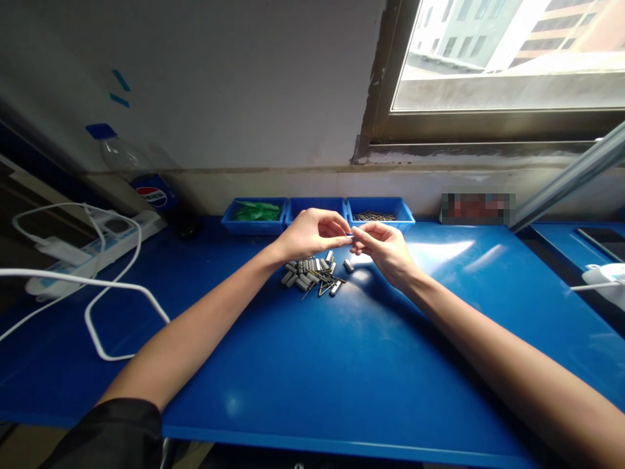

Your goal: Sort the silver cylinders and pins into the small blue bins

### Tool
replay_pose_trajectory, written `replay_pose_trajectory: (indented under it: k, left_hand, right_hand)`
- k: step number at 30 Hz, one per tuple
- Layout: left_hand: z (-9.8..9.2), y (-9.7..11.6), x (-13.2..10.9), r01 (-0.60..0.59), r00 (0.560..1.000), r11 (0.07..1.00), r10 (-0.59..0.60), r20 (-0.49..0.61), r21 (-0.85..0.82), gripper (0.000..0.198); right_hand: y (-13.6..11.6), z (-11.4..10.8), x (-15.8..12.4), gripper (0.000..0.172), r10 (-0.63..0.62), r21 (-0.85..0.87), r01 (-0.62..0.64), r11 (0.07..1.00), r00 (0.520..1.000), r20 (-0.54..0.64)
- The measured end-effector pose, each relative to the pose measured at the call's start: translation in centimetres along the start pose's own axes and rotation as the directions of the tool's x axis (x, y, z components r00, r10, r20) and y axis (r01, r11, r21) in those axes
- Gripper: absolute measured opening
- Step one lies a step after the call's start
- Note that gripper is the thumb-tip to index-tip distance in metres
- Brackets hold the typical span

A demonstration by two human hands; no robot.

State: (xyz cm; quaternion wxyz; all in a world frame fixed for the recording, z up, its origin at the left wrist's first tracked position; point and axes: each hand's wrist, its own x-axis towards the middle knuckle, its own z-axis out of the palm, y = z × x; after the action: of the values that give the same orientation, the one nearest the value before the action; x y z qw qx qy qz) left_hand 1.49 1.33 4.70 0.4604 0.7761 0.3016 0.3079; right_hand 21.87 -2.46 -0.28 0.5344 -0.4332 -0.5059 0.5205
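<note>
My left hand (315, 233) and my right hand (383, 247) meet above the table, fingertips almost touching. Both pinch at one spot, where a small, thin bluish piece (349, 235) shows between them; its kind is too small to make out. Just below lies a pile of short metal blocks (305, 270) mixed with thin brass-coloured pins (322, 284). One metal block (348, 266) sits a little apart, to the right of the pile.
Behind my hands stand three blue bins: one with green pieces (258, 211), a middle bin (312, 203) partly hidden, one with thin pins (375, 217). A cola bottle (155, 189), power strip (92, 251) and white cables (139, 286) are left. A slanted metal pole (571, 176) rises right.
</note>
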Motion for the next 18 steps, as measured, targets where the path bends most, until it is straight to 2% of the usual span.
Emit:
replay_pose_trajectory:
  k: [6,8,10,14,18]
  left_hand:
    - [-0.1,0.1,0.0,0.002,0.999,0.999,-0.004,-0.051,-0.035,0.027]
    - [-0.6,0.0,0.2,0.010,0.994,0.999,-0.014,-0.108,-0.038,0.026]
    - [-1.2,-0.3,0.4,0.022,0.978,1.000,-0.023,-0.208,-0.007,0.024]
    - [-2.5,-1.4,0.6,0.059,0.922,0.987,0.003,-0.388,0.146,0.018]
    - [-3.0,-2.1,0.5,0.092,0.922,0.968,0.006,-0.387,0.234,0.017]
  right_hand:
    - [-0.4,0.2,-0.1,0.051,-0.038,-0.003,0.038,0.999,0.999,0.028]
    - [-0.7,0.0,-0.1,0.049,-0.045,-0.043,0.046,0.998,0.999,0.017]
    - [-0.8,-0.4,-0.1,0.048,-0.068,-0.162,0.071,0.984,0.997,0.025]
    - [-0.3,-1.7,-0.2,0.041,-0.140,-0.520,0.202,0.830,0.978,0.157]
    - [0.1,-2.1,-0.5,0.032,-0.141,-0.642,0.318,0.698,0.939,0.312]
